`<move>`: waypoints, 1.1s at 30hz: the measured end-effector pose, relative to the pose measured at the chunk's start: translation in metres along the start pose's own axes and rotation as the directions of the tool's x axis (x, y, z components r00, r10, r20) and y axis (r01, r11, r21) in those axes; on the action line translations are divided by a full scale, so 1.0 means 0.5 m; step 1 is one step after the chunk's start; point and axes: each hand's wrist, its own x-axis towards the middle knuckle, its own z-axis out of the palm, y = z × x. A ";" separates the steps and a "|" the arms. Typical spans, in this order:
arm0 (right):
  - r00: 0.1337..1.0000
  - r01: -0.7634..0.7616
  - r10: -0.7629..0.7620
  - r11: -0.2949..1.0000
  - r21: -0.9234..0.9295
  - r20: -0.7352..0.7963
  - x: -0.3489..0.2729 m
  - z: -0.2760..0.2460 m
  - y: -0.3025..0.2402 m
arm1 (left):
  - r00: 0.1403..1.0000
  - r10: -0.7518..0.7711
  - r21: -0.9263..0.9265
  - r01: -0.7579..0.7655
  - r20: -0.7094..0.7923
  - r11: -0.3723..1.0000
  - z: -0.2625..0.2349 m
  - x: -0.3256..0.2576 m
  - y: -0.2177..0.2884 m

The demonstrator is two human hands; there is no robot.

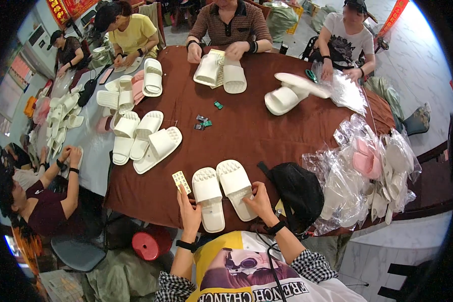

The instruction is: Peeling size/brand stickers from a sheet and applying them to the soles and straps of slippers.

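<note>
1. The left hand [189, 214] pinched a small yellow label sheet [181, 182] between its fingers, its thumb close by the left slipper [210, 207].
2. The right hand [263, 205] had its fingertips on the footbed of the right slipper [233, 182]; whether they gripped or merely pressed could not be told.
3. The white pair lay side by side at lower centre of the frame, toes pointing up it.
4. Good work here probably called for a steady slipper, light fingertip pressure and a label sheet kept flat, clear of the straps.
5. The brown tablecloth [256, 138] looked soft and might have rucked under a push. A black bag [299, 194] crowded the right wrist, so small movements seemed wiser.
6. Plastic-wrapped slippers [366, 160] were heaped at right; loose white slippers [156, 151] stood left of centre.
7. Co-workers sat around the upper and left frame; pale marbled flooring [382, 246] showed lower right.
</note>
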 end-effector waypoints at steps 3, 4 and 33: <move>0.993 0.017 -0.017 1.000 -0.001 0.116 0.007 -0.003 -0.014 | 0.999 0.022 0.004 -0.022 -0.027 1.000 -0.002 0.008 -0.007; 0.993 0.018 -0.017 1.000 -0.002 0.113 0.005 -0.001 -0.019 | 0.999 0.019 0.000 -0.019 -0.032 1.000 -0.002 0.013 -0.007; 0.992 -0.029 -0.027 0.898 0.440 0.122 0.453 -0.291 -0.113 | 0.939 0.306 0.573 -0.340 0.158 0.746 0.049 0.044 -0.006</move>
